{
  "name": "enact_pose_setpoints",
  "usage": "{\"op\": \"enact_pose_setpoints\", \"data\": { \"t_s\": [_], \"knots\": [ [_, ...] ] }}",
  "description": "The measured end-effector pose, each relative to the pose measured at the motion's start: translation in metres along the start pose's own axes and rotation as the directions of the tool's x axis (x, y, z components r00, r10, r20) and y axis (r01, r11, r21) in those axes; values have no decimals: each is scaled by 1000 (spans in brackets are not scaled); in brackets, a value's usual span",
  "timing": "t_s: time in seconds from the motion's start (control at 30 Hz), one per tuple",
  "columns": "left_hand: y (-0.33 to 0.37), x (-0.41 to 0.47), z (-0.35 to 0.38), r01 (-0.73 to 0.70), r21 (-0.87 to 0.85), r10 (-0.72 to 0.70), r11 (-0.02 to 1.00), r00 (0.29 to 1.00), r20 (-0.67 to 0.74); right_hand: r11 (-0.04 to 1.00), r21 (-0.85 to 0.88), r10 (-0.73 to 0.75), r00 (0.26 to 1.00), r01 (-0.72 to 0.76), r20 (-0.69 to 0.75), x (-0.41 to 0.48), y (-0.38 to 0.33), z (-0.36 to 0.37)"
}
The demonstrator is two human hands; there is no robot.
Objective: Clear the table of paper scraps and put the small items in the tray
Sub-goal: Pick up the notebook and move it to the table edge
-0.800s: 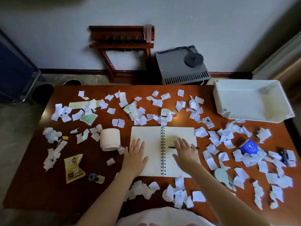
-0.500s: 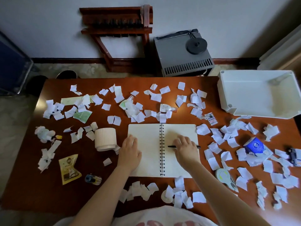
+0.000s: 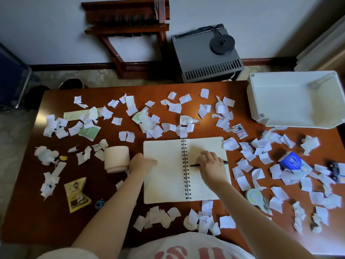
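Note:
White paper scraps (image 3: 175, 107) lie scattered over the brown table (image 3: 26, 212). The white tray (image 3: 251, 98) stands at the far right corner. An open spiral notebook (image 3: 166, 186) lies in the middle. My left hand (image 3: 141, 164) curls its fingers round the notebook's left edge, with the thumb on the page. My right hand (image 3: 211, 166) closes its fingers over a black pen (image 3: 194, 165) on the right page. Small items lie about: a little bottle (image 3: 187, 119), a yellow packet (image 3: 76, 193), a blue box (image 3: 292, 161), a toy car (image 3: 336, 170).
A ribbed cream cup (image 3: 116, 158) stands just left of my left hand. A white plush toy (image 3: 45, 154) lies at the left, a round tape dispenser (image 3: 255, 197) right of the notebook. A grey device (image 3: 205, 58) and a wooden rack (image 3: 127, 25) stand behind the table.
Both hands went from flat with spread fingers to curled. The left slid to the notebook's left edge and the right closed over the pen. The camera tilted down slightly.

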State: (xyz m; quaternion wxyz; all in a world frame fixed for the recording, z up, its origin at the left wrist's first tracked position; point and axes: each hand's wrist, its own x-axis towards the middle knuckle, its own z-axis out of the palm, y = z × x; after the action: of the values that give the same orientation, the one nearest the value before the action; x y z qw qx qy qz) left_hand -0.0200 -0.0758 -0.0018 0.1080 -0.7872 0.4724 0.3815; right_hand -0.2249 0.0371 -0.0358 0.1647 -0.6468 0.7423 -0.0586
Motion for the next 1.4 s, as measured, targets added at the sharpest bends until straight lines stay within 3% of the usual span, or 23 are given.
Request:
{"op": "enact_pose_setpoints", "data": {
  "t_s": [0.13, 0.27, 0.33, 0.43, 0.5, 0.6, 0.73, 0.8, 0.97, 1.07, 1.2, 1.4],
  "knots": [
    [5, -16, -16, -233, -119, 225, 965, 971, -75, 998, 27, -51, 999, 51, -10, -5, -1, 2],
    [24, -49, -32, -460, -20, 449, 888, 874, -186, 991, 17, -132, 991, 132, 28, -9, -8, 8],
    [35, -62, -33, -533, 36, 530, 846, 831, -169, 991, 50, -128, 991, 126, 30, -10, -9, 4],
    [56, -77, -26, -604, 45, 605, 796, 791, -91, 970, 241, -21, 1000, 24, -15, -15, -7, -15],
    [71, -87, -16, -631, 55, 633, 774, 773, -32, 892, 442, 110, 994, -100, 2, -20, -6, -36],
    [89, -96, 3, -664, 65, 664, 745, 747, 33, 681, 702, 212, 974, -208, 82, -31, -6, -63],
    [99, -105, 28, -702, 111, 700, 703, 711, 65, 496, 815, 259, 947, -301, 193, -47, -2, -79],
    [95, -103, 38, -702, 158, 699, 695, 710, 82, 506, 777, 300, 921, -374, 248, -51, 1, -78],
    [50, -76, 50, -653, 364, 667, 665, 738, 104, 742, 459, 414, 873, -489, 260, -52, 19, -57],
    [21, -64, 53, -599, 491, 622, 633, 771, 137, 829, 326, 364, 881, -454, 301, -54, 26, -46],
    [5, -63, 61, -575, 548, 595, 608, 787, 165, 951, -81, 309, 898, -299, 313, -55, 23, -37],
    [5, -70, 78, -565, 545, 642, 619, 764, 62, 956, -217, 266, 892, -196, 366, -55, 19, -24]
  ]
}}
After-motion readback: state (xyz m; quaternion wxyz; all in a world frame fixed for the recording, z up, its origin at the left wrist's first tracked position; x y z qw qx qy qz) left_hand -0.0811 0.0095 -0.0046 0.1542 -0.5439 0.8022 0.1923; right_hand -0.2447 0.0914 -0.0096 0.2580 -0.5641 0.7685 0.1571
